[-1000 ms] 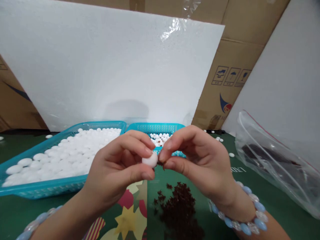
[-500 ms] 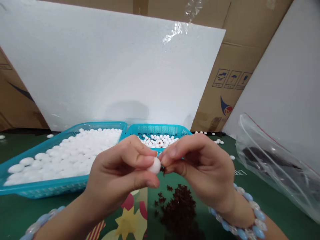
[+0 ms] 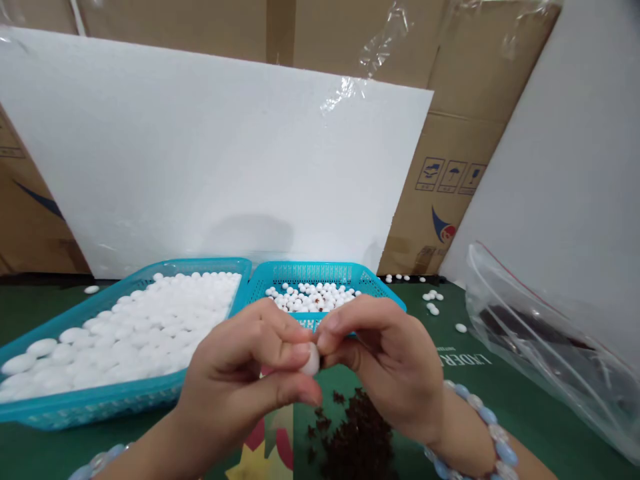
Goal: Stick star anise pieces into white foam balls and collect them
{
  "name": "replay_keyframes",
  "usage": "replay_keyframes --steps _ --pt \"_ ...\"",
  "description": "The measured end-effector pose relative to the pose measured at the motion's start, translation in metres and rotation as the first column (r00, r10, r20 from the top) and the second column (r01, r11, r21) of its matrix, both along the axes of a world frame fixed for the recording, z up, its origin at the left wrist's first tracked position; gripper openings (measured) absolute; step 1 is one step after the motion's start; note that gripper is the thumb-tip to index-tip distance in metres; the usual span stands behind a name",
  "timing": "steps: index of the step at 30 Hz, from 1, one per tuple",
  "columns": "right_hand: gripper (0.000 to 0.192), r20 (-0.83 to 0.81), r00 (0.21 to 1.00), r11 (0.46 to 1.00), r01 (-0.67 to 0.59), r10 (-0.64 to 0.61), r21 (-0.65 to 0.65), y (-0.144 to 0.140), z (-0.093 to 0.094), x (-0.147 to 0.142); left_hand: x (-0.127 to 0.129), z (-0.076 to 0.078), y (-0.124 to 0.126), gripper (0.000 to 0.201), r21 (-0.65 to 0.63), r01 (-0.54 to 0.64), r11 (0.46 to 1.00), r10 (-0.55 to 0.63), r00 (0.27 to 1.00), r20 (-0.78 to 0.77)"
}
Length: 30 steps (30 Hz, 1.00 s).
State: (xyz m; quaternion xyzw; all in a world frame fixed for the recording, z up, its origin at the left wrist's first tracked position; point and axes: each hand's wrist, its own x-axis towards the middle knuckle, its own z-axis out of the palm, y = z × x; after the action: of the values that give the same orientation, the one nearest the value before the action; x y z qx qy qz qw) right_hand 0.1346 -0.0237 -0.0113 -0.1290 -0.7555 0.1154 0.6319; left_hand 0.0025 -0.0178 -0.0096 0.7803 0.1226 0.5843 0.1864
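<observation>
My left hand (image 3: 250, 367) is closed, with a small white ball (image 3: 313, 361) pinched between its thumb and fingertips. Against the ball's right side, my right hand (image 3: 385, 363) is closed in a pinch. A trace of dark brown shows at its fingertips; most of that small piece is hidden. Below the hands lies a pile of small dark brown pieces (image 3: 357, 443), a few of them spread to its left. Behind my right hand is a small blue basket (image 3: 315, 272) holding white balls, some with dark brown bits on them.
A larger blue basket (image 3: 90, 408) full of white balls (image 3: 150, 327) stands at the left. At the right, a clear zip bag (image 3: 545, 353) has dark brown material inside. Loose white balls (image 3: 433, 297) lie on the green tabletop (image 3: 450, 333). A white board (image 3: 225, 147) leans against cardboard boxes.
My head view has tilted up slightly, so the scene sits lower. My right hand has come closer to the ball, and the dark brown piece between them shows less.
</observation>
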Motion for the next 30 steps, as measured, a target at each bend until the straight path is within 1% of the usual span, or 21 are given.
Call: replay_keyframes --steps 4,8,11,16,17,19,22,23,25,27,30 --pt "0.017 0.016 0.999 0.998 0.038 -0.039 0.045 0.001 -0.001 -0.002 0.003 -0.002 0.002 0.013 -0.023 0.005 1.000 -0.004 0.999 0.034" --pt "0.017 0.024 0.999 0.997 0.039 -0.041 0.062 0.000 -0.001 -0.002 0.002 -0.001 0.001 0.007 -0.051 0.004 0.999 -0.003 1.000 0.024" --pt "0.017 0.020 0.999 0.996 0.046 -0.048 0.073 -0.001 0.001 -0.004 0.001 0.000 -0.001 0.005 -0.081 -0.003 0.997 0.003 1.000 0.002" --pt "0.023 -0.040 0.999 0.994 -0.013 0.018 0.113 -0.001 0.003 -0.010 0.000 0.005 -0.002 0.010 -0.108 -0.021 0.994 0.018 0.999 -0.031" --pt "0.024 -0.044 0.999 0.992 -0.007 0.013 0.125 -0.001 0.003 -0.011 0.000 0.006 -0.002 0.009 -0.105 -0.030 0.994 0.026 0.999 -0.038" --pt "0.020 -0.048 0.998 0.987 0.041 -0.034 0.153 -0.002 0.002 -0.011 0.000 0.008 -0.003 0.006 -0.083 -0.050 0.995 0.045 0.998 -0.054" --pt "0.016 -0.035 0.989 0.964 0.147 -0.143 0.222 -0.002 0.002 -0.010 -0.001 0.011 -0.004 0.003 -0.052 -0.067 0.996 0.064 0.996 -0.058" --pt "0.017 -0.019 0.985 0.953 0.172 -0.173 0.248 -0.003 0.002 -0.009 -0.001 0.012 -0.004 0.006 -0.062 -0.060 0.996 0.057 0.997 -0.047" --pt "0.020 0.004 0.976 0.932 0.205 -0.216 0.300 -0.003 0.002 -0.008 -0.002 0.013 -0.005 0.018 -0.115 -0.028 0.993 0.028 1.000 -0.004" --pt "0.023 0.007 0.974 0.910 0.210 -0.227 0.356 -0.003 0.002 -0.008 -0.002 0.014 -0.006 0.033 -0.174 0.024 0.985 -0.020 1.000 0.020" --pt "0.026 0.004 0.966 0.883 0.235 -0.259 0.408 0.000 -0.001 -0.006 -0.003 0.014 -0.007 0.046 -0.187 0.073 0.980 -0.076 0.997 -0.010"
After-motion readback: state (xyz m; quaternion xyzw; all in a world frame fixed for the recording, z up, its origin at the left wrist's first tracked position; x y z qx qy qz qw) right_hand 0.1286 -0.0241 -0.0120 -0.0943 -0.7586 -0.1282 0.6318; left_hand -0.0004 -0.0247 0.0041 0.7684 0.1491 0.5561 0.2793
